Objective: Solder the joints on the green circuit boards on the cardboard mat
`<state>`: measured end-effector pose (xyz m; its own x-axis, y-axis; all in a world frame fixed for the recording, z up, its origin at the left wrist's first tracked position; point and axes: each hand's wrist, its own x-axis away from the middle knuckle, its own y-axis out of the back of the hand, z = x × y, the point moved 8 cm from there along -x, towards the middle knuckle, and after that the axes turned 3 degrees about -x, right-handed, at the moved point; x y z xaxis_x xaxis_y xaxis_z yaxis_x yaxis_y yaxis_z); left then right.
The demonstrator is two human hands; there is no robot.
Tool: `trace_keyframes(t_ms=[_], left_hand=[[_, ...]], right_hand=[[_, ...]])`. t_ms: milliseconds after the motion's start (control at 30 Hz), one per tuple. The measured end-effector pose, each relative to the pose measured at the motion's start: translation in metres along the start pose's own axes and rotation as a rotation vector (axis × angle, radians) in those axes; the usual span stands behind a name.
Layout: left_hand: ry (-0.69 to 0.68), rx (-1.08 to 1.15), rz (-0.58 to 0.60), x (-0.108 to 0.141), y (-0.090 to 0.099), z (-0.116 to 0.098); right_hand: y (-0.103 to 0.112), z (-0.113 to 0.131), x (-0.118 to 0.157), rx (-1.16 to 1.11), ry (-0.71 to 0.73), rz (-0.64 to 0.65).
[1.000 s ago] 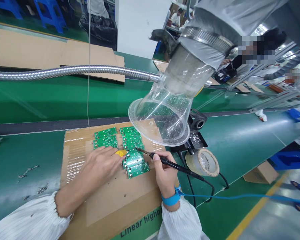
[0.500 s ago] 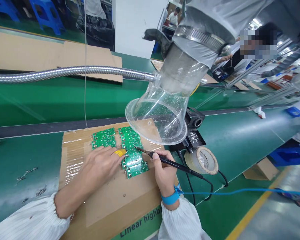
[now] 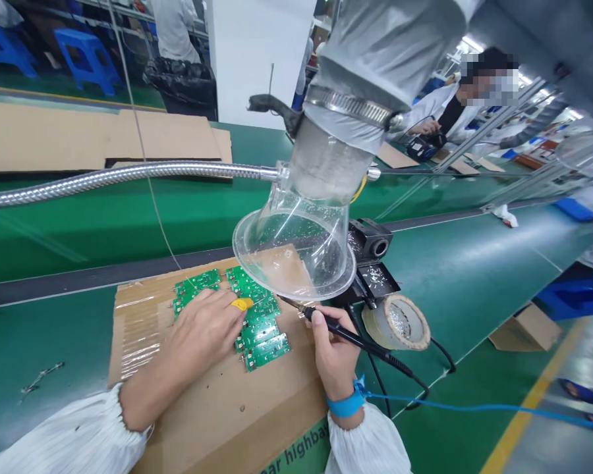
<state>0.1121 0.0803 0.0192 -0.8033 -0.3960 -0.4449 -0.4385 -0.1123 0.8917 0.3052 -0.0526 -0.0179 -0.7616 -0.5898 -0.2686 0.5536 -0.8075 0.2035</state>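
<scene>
My right hand point(image 3: 337, 345), with a blue wrist strap point(image 3: 346, 403), is closed round a black soldering iron point(image 3: 348, 334). The iron's tip points left, at the right edge of the green circuit boards point(image 3: 261, 329), which lie in two groups on a cardboard sheet point(image 3: 217, 415). Over the left group rests my left hand point(image 3: 205, 332), fingers pinched, with a yellow cover point(image 3: 242, 303) on one finger. A thin solder wire point(image 3: 153, 197) runs down from above toward this hand, and a short bright end shows past the fingertips. The palm hides part of the boards.
A clear fume hood point(image 3: 296, 263) on a grey duct hangs just above the boards. Behind the iron are a black iron stand point(image 3: 373, 250) and a tape roll point(image 3: 398, 322). A metal gooseneck point(image 3: 128, 176) crosses at left. A co-worker point(image 3: 454, 105) sits across the bench.
The soldering iron's tip has drawn back to the right, off the middle of the boards. My left hand stays over the boards. The whole view has shifted slightly.
</scene>
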Motion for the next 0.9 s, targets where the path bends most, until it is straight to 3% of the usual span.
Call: trace_keyframes(t_ms=[133,633,900], left_hand=[[-0.022,0.024,0.054,0.002,-0.009,0.0],[-0.029,0.042,0.076,-0.003,-0.008,-0.004],[-0.051,-0.044,-0.017,-0.003,0.005,0.001]], right_hand=[[-0.006,-0.002,0.001,0.005,0.004,0.052],[-0.01,0.003,0.004,0.08,0.052,0.101],[-0.012,0.005,0.004,0.081,0.075,0.098]])
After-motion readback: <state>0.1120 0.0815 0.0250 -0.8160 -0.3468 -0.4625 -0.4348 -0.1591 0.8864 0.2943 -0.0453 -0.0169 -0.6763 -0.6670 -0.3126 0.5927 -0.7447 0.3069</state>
